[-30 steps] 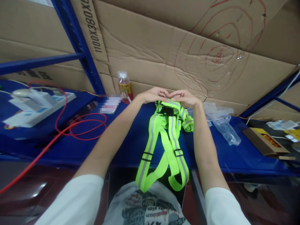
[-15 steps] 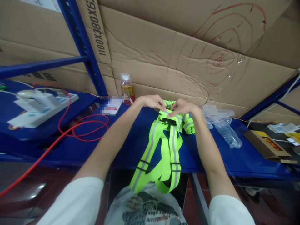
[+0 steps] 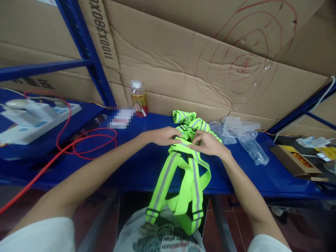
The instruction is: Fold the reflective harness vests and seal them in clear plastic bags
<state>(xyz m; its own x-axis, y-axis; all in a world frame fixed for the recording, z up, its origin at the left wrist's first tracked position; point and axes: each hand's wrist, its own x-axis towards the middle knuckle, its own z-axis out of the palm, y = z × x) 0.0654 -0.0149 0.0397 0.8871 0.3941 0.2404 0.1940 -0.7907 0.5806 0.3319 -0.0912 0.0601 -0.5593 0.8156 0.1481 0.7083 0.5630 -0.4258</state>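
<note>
Reflective straps (image 3: 188,176): lime-green, bundled on the blue tabletop (image 3: 136,175) to the right of the bottle (image 3: 139,101), loops trailing away from it.
Left hand (image 3: 168,135): on the bottle's side, fingers pinched around the top band.
Right hand (image 3: 207,142): farther from the bottle, thumb and curled fingers closed on that band.
Band: best kept flat, tension even, to avoid twists.

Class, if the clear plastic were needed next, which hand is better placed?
Probably the right hand: it is nearer the clear plastic. The left hand is farther off, and both hands hold the green straps.
</note>
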